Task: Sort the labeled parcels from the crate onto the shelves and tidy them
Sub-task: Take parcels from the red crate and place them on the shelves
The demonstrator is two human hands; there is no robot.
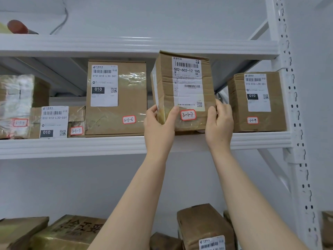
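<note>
Head view looks up at a white metal shelf [72, 147] that carries a row of cardboard parcels. Both hands grip the lower corners of one brown parcel [185, 123], which bears a white shipping label reading 502-602-12 and a red-bordered sticker [188, 114] hand-marked 3-1-7.

The left hand [158, 123] wraps the bottom left corner, with its thumb on the front face and its fingers round the taped side. The right hand [219, 121] clasps the bottom right corner, with its thumb on the front just beside the sticker and its fingers behind the edge.

The parcel is tilted, its top leaning left and reaching up in front of the upper shelf [126, 46]. Its base is at the front of the shelf board; whether it rests there cannot be told.

It sits in the gap between a taller box stickered 3-1-6 [115, 98] on the left and a smaller box [257, 101] on the right, touching neither. That smaller box's sticker seems to read 3-1-9.

Further left stand a low box marked 3-1-5 [59, 121] and a plastic-wrapped package [16, 105] whose sticker is too blurred to read.

A perforated upright post [292, 105] frames the right side. Below the arms, more cardboard boxes [203, 226] lie on a lower level.
</note>
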